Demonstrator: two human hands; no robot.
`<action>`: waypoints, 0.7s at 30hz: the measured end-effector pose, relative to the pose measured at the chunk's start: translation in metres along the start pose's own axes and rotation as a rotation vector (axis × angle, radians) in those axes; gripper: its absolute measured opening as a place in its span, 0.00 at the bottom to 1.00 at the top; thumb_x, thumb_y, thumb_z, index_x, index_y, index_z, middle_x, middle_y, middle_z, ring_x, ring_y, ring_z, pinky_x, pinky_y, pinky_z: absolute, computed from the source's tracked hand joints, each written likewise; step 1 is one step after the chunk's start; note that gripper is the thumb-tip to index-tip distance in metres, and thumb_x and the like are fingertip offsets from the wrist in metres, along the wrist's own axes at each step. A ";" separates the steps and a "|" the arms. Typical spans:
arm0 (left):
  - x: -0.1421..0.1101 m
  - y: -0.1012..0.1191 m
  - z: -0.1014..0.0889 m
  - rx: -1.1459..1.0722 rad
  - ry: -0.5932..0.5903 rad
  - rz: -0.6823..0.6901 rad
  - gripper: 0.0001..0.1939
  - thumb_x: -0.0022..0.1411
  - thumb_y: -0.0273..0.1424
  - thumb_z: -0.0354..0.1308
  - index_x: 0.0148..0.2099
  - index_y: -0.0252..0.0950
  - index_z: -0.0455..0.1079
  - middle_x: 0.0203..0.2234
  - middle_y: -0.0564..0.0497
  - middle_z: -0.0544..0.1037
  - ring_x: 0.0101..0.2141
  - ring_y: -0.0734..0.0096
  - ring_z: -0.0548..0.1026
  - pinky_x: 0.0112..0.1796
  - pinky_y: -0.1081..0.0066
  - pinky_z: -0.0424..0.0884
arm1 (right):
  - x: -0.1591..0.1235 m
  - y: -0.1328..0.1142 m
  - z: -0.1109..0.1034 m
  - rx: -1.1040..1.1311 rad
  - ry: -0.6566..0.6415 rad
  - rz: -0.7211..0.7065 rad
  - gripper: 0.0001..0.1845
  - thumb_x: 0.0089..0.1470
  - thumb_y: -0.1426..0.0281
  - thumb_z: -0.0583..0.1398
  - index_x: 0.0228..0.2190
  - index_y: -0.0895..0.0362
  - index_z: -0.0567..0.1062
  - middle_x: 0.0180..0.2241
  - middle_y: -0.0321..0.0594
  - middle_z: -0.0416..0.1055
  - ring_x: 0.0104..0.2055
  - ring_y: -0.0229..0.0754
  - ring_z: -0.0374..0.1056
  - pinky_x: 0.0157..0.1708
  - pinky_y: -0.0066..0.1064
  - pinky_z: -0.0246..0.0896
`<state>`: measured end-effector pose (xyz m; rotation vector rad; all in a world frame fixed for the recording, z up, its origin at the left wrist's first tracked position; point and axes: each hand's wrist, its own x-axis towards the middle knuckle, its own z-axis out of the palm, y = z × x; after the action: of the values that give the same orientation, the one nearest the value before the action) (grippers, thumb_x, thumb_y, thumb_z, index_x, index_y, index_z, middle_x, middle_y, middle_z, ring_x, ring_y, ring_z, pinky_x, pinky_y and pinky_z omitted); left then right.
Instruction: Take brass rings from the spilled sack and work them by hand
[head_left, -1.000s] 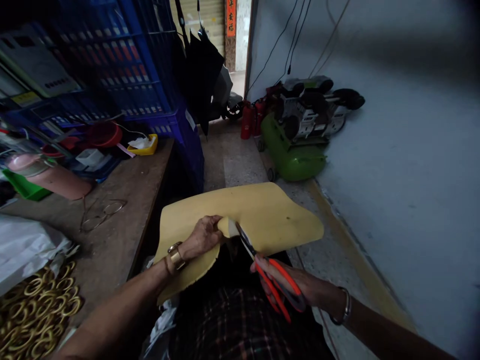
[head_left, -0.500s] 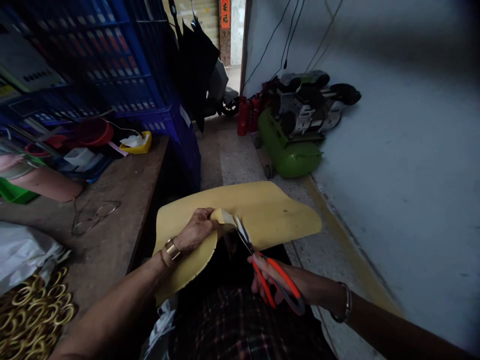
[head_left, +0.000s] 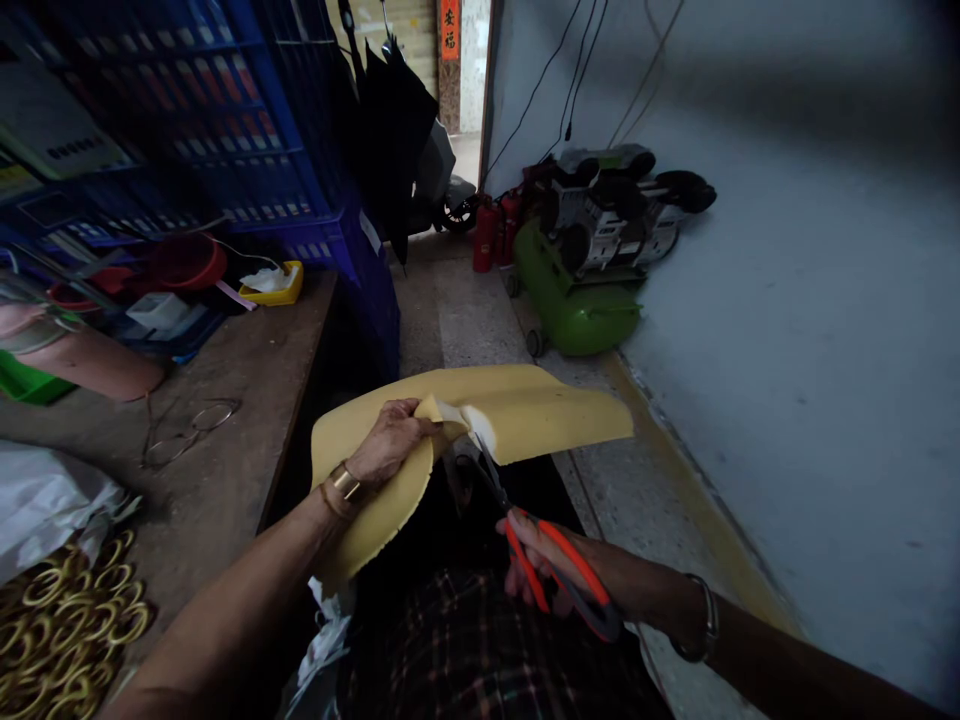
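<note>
Over the person's lap, a yellow sheet (head_left: pixel 540 415) lies spread out, its near edge notched where the blades of the scissors (head_left: pixel 570 552) meet it. The left hand (head_left: pixel 391 440) pinches a folded-up flap beside that notch; the right hand (head_left: pixel 534 546) is wrapped around the orange handles. To the left, the counter (head_left: pixel 255 370) carries glasses (head_left: pixel 199 425) and a heap of brass-coloured rings (head_left: pixel 75 610). Farther off, a green tank (head_left: pixel 577 315) stands by the wall (head_left: pixel 787 300).
</note>
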<state>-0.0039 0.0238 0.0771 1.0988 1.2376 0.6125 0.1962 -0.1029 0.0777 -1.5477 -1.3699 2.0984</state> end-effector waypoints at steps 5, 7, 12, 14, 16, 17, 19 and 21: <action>-0.002 0.000 0.000 0.004 -0.017 -0.006 0.16 0.41 0.26 0.61 0.37 0.29 0.73 0.18 0.52 0.74 0.16 0.77 0.67 0.17 0.77 0.60 | 0.010 0.008 0.001 0.046 0.008 -0.017 0.39 0.46 0.38 0.43 0.23 0.60 0.70 0.26 0.42 0.68 0.28 0.38 0.64 0.27 0.28 0.60; -0.002 -0.003 0.000 0.013 -0.020 0.003 0.16 0.42 0.26 0.60 0.37 0.29 0.73 0.18 0.52 0.74 0.15 0.77 0.67 0.17 0.77 0.60 | 0.016 0.012 0.002 0.105 0.002 -0.001 0.38 0.45 0.37 0.44 0.25 0.60 0.70 0.28 0.43 0.70 0.28 0.37 0.65 0.25 0.26 0.59; -0.007 -0.007 0.001 0.026 -0.044 0.004 0.17 0.42 0.26 0.59 0.39 0.29 0.72 0.20 0.52 0.75 0.16 0.77 0.67 0.17 0.78 0.60 | 0.030 0.013 0.007 0.256 0.024 0.030 0.36 0.44 0.37 0.48 0.30 0.59 0.68 0.27 0.43 0.71 0.26 0.37 0.66 0.20 0.24 0.57; -0.009 -0.007 0.002 0.049 -0.045 0.020 0.18 0.42 0.26 0.60 0.39 0.29 0.72 0.21 0.51 0.75 0.16 0.77 0.67 0.17 0.78 0.60 | 0.034 0.010 0.010 0.317 0.033 0.050 0.35 0.44 0.38 0.49 0.32 0.59 0.66 0.26 0.42 0.71 0.25 0.37 0.65 0.19 0.24 0.56; -0.012 -0.007 0.002 0.073 -0.054 0.042 0.17 0.44 0.27 0.59 0.40 0.29 0.71 0.21 0.52 0.75 0.16 0.78 0.67 0.18 0.78 0.60 | 0.039 0.009 0.012 0.360 0.045 0.070 0.33 0.46 0.40 0.49 0.34 0.58 0.65 0.25 0.42 0.71 0.24 0.37 0.65 0.18 0.23 0.56; -0.013 -0.007 0.003 0.084 -0.061 0.057 0.17 0.45 0.28 0.59 0.40 0.29 0.71 0.22 0.52 0.75 0.17 0.78 0.66 0.18 0.78 0.60 | 0.042 0.008 0.013 0.369 0.049 0.076 0.33 0.46 0.40 0.49 0.34 0.58 0.64 0.25 0.42 0.71 0.24 0.37 0.65 0.18 0.23 0.56; -0.016 -0.006 0.005 0.112 -0.069 0.099 0.16 0.46 0.28 0.59 0.40 0.29 0.71 0.23 0.52 0.75 0.18 0.78 0.66 0.20 0.78 0.61 | 0.047 0.007 0.015 0.368 0.063 0.086 0.33 0.47 0.40 0.49 0.34 0.58 0.64 0.25 0.42 0.71 0.24 0.37 0.65 0.19 0.23 0.56; -0.018 -0.007 0.007 0.155 -0.063 0.138 0.15 0.47 0.27 0.58 0.39 0.29 0.72 0.24 0.51 0.75 0.20 0.78 0.67 0.21 0.78 0.62 | 0.052 0.006 0.016 0.363 0.081 0.095 0.34 0.46 0.39 0.48 0.35 0.58 0.65 0.25 0.41 0.71 0.24 0.37 0.66 0.20 0.24 0.56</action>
<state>-0.0035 0.0034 0.0780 1.3317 1.1763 0.5889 0.1629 -0.0827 0.0395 -1.5467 -0.8440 2.1616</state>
